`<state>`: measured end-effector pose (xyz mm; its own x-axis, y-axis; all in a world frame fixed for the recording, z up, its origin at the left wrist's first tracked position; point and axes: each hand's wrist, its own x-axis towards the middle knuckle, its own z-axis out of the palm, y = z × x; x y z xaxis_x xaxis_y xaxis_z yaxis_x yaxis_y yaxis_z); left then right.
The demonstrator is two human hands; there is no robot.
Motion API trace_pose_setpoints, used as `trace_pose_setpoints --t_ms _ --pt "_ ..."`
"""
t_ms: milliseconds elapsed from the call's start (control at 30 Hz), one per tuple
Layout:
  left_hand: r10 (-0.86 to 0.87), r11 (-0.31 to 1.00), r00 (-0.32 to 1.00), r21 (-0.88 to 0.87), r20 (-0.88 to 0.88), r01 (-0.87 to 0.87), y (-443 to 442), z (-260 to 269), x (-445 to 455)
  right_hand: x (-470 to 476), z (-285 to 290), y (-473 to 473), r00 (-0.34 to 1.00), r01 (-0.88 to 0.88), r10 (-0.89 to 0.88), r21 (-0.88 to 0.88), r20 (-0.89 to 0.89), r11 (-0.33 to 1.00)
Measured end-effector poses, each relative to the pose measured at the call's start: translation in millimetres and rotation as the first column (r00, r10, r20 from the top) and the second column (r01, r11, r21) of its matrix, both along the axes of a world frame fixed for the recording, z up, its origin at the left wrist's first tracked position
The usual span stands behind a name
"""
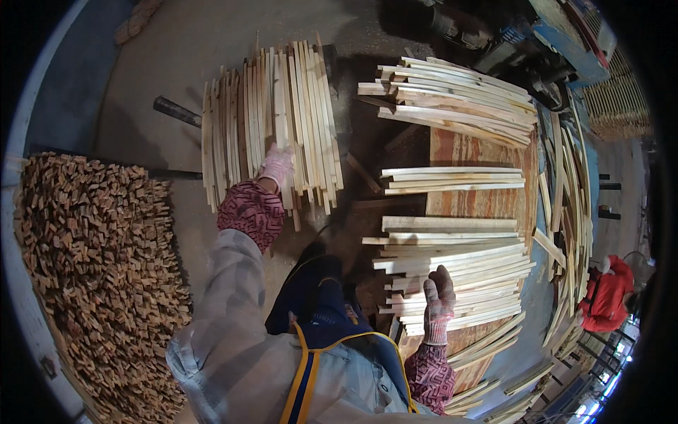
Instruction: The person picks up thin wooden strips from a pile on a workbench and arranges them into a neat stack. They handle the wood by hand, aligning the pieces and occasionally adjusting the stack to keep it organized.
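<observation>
My left hand point(275, 165), in a pinkish knit glove with a patterned sleeve cover, is on a bundle of thin wooden strips point(312, 116). It touches a paler, wider wooden strip point(279, 100) on top; whether the fingers grip it is hidden. My right hand point(439, 302), in a similar glove stained dark at the fingers, is over a row of wooden strips point(476, 275) on the worktable at right. Its fingers point away from me, with thumb and fingers apart and nothing held.
More strips lie on the brown-streaked board point(471, 204) in a small group point(455, 180) and a far stack point(461, 100). A tall stack of cut wood pieces point(100, 275) stands at left. Dark metal bars point(177, 110) support the bundle. A person in red point(606, 294) is at far right.
</observation>
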<state>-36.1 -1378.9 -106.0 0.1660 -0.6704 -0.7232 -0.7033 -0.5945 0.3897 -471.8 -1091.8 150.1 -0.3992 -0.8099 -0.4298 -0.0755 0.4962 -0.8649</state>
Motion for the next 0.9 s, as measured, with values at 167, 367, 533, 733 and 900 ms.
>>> trace_pose_setpoints --t_ms 167,367,533,733,900 --pt "0.336 0.941 0.923 0.041 -0.185 -0.335 -31.8 28.0 -53.2 9.6 -12.5 -17.8 0.997 0.016 -0.019 -0.038 -0.081 0.999" --pt "0.111 0.981 0.994 -0.158 -0.006 -0.11 -55.0 78.1 -62.2 10.3 -1.9 -6.4 0.975 0.191 -0.19 0.004 -0.112 0.982" --pt "-0.758 0.432 0.561 -0.389 0.333 0.814 -97.6 -30.1 55.3 -28.8 4.4 51.1 0.902 0.333 -0.275 0.13 -0.333 0.934" --pt "-0.225 0.882 0.849 -0.27 0.478 0.386 -83.7 32.0 -46.7 -81.5 -33.1 227.7 0.543 0.806 -0.228 0.425 -0.808 0.412" --pt "-0.371 0.293 0.9 -0.89 0.23 0.348 -3.0 155.2 -173.1 -91.2 -13.5 273.9 0.632 0.775 -0.175 0.623 -0.755 0.106"
